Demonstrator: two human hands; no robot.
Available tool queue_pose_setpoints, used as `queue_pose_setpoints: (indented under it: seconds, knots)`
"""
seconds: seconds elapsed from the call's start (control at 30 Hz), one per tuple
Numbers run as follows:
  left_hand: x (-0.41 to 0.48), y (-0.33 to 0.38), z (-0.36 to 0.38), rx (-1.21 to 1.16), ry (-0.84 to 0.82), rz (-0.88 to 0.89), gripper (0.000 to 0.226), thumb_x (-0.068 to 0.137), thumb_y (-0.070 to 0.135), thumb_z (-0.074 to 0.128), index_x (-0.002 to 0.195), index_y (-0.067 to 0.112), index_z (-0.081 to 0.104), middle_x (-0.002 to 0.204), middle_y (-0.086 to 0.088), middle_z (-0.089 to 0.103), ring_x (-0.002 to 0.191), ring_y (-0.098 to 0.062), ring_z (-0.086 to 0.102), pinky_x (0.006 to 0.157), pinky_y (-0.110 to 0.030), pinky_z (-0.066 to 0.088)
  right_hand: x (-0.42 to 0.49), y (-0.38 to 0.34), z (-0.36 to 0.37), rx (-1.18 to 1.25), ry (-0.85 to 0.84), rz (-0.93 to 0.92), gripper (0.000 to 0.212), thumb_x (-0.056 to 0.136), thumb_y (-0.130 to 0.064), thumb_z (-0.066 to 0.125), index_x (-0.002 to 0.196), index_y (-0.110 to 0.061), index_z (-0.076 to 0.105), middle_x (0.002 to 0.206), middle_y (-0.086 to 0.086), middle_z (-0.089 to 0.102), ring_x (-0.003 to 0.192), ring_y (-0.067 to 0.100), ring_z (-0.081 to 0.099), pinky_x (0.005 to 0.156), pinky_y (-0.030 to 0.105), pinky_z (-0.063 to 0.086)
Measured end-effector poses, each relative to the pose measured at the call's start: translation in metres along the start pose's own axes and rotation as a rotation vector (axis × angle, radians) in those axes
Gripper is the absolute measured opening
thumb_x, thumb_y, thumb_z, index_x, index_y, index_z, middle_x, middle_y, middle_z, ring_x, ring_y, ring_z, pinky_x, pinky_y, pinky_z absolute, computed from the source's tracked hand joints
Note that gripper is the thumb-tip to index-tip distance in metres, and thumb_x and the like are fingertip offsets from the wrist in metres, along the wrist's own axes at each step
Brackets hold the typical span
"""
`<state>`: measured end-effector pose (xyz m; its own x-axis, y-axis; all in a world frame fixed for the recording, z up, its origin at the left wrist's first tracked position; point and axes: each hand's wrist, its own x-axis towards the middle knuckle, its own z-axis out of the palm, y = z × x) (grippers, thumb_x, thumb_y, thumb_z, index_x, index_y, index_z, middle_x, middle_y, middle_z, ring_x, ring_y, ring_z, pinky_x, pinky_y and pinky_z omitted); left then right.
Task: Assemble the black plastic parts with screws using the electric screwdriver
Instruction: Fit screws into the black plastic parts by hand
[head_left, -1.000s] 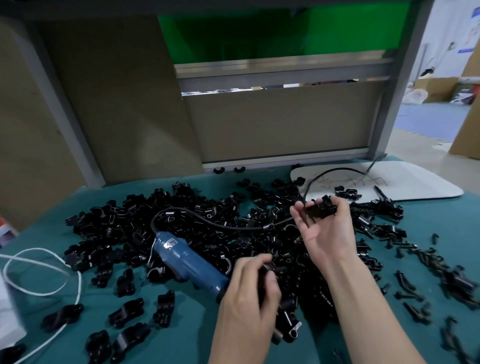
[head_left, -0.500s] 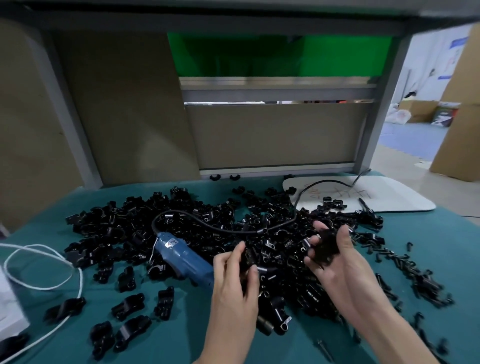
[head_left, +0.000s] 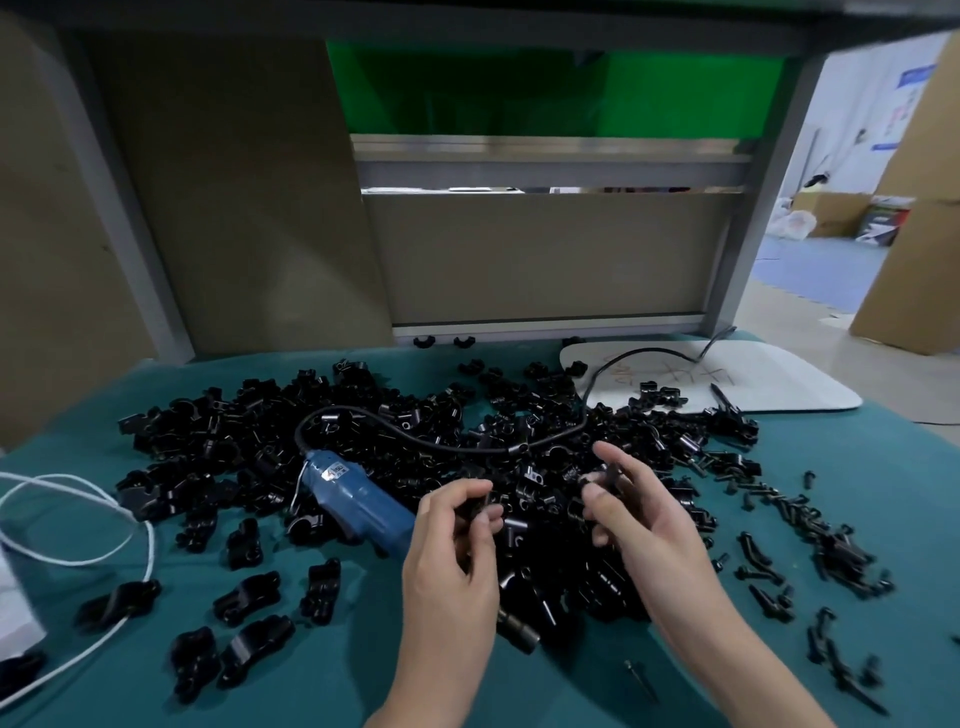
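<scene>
Hundreds of loose black plastic clamp parts (head_left: 374, 431) lie in a broad pile across the middle of the teal cloth-covered work table (head_left: 322, 686). Behind the pile's right end rests a flat white rounded board (head_left: 789, 384), with a few parts on its near edge.

The blue-bodied electric screwdriver (head_left: 353, 499) lies on its side at the pile's front left. Its tip end is hidden behind the left hand (head_left: 452, 551), and its black power cable (head_left: 441, 441) loops back over the pile towards the board. No hand grips the tool.

Both hands are raised over the near centre of the pile, close together but apart. The left hand's fingers curl round a first small black plastic part (head_left: 474, 506), just right of the screwdriver body. The right hand (head_left: 649, 525) pinches a second small black plastic part (head_left: 609, 475) between thumb and fingertips; motion blur hides its shape.

Short black screws (head_left: 795, 519) are scattered on the cloth right of the right hand. A thin white cord (head_left: 78, 519) loops at the table's left edge.
</scene>
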<state>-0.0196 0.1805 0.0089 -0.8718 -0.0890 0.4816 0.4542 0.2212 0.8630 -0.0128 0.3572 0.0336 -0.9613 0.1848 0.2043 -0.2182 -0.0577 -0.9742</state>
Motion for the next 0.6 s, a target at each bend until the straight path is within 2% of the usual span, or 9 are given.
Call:
queue_pose_setpoints:
  seconds: [0.07, 0.13, 0.2, 0.23, 0.3, 0.37, 0.43, 0.5, 0.6]
  knots:
    - [-0.001, 0.002, 0.000, -0.028, 0.017, 0.011, 0.046, 0.099, 0.012, 0.057, 0.106, 0.057, 0.057, 0.112, 0.004, 0.069, 0.106, -0.002, 0.068, 0.083, -0.008, 0.049, -0.006, -0.001, 0.006, -0.070, -0.021, -0.045, 0.044, 0.086, -0.043, 0.077, 0.123, -0.059, 0.062, 0.109, -0.012, 0.073, 0.096, 0.005, 0.069, 0.081, 0.022, 0.055]
    - [-0.002, 0.004, 0.001, -0.045, 0.023, 0.012, 0.043, 0.098, 0.013, 0.060, 0.107, 0.055, 0.058, 0.108, 0.007, 0.073, 0.103, -0.002, 0.069, 0.081, -0.008, 0.050, -0.011, 0.000, 0.012, -0.100, -0.028, -0.061, 0.049, 0.085, -0.045, 0.077, 0.129, -0.057, 0.058, 0.116, -0.013, 0.072, 0.110, 0.004, 0.067, 0.093, 0.027, 0.055]
    - [-0.004, 0.003, 0.002, -0.037, 0.016, 0.013, 0.041, 0.097, 0.018, 0.062, 0.110, 0.056, 0.054, 0.103, 0.017, 0.075, 0.099, -0.001, 0.071, 0.080, -0.008, 0.050, -0.013, 0.002, 0.017, -0.126, -0.032, -0.066, 0.050, 0.085, -0.035, 0.079, 0.128, -0.051, 0.059, 0.119, -0.014, 0.072, 0.117, 0.005, 0.065, 0.103, 0.035, 0.051]
    - [-0.004, 0.002, 0.002, -0.041, 0.011, 0.011, 0.041, 0.097, 0.021, 0.061, 0.113, 0.057, 0.051, 0.104, 0.019, 0.074, 0.099, -0.001, 0.071, 0.081, -0.009, 0.051, -0.014, 0.003, 0.019, -0.156, -0.041, -0.074, 0.048, 0.087, -0.025, 0.080, 0.123, -0.051, 0.061, 0.119, -0.016, 0.073, 0.117, 0.004, 0.065, 0.103, 0.035, 0.052]
    - [-0.005, 0.001, 0.002, -0.050, -0.020, 0.002, 0.042, 0.098, 0.032, 0.061, 0.125, 0.059, 0.045, 0.109, 0.023, 0.072, 0.102, 0.000, 0.070, 0.083, -0.010, 0.051, -0.017, 0.006, 0.022, -0.321, -0.055, -0.140, 0.050, 0.090, -0.013, 0.077, 0.112, -0.054, 0.060, 0.121, -0.024, 0.068, 0.118, -0.004, 0.062, 0.101, 0.026, 0.050]
    - [-0.004, -0.001, 0.002, -0.015, -0.062, 0.012, 0.041, 0.094, 0.049, 0.057, 0.129, 0.064, 0.042, 0.110, 0.027, 0.071, 0.102, 0.004, 0.068, 0.081, -0.009, 0.051, -0.018, 0.009, 0.024, -0.508, -0.040, -0.263, 0.048, 0.090, -0.010, 0.075, 0.107, -0.052, 0.058, 0.129, -0.032, 0.057, 0.126, -0.009, 0.052, 0.102, 0.011, 0.041]
    - [-0.004, -0.003, 0.002, 0.020, -0.105, 0.026, 0.037, 0.092, 0.056, 0.052, 0.126, 0.067, 0.044, 0.111, 0.030, 0.068, 0.103, 0.005, 0.067, 0.083, -0.013, 0.053, -0.019, 0.013, 0.024, -0.573, -0.003, -0.327, 0.045, 0.089, -0.008, 0.077, 0.100, -0.048, 0.061, 0.133, -0.032, 0.050, 0.129, -0.011, 0.047, 0.099, 0.003, 0.036]
    - [-0.004, -0.003, 0.003, 0.033, -0.141, 0.038, 0.034, 0.093, 0.051, 0.054, 0.123, 0.066, 0.047, 0.116, 0.034, 0.064, 0.107, 0.006, 0.065, 0.088, -0.017, 0.054, -0.017, 0.014, 0.023, -0.563, -0.003, -0.317, 0.047, 0.086, -0.005, 0.078, 0.097, -0.048, 0.065, 0.127, -0.032, 0.054, 0.123, -0.011, 0.052, 0.094, 0.004, 0.040]
    - [-0.004, -0.003, 0.004, 0.034, -0.166, 0.046, 0.034, 0.093, 0.047, 0.054, 0.121, 0.064, 0.047, 0.116, 0.036, 0.062, 0.106, 0.006, 0.065, 0.088, -0.019, 0.054, -0.016, 0.012, 0.023, -0.465, -0.054, -0.297, 0.051, 0.087, 0.001, 0.076, 0.102, -0.047, 0.072, 0.118, -0.027, 0.062, 0.115, -0.003, 0.061, 0.089, 0.010, 0.048]
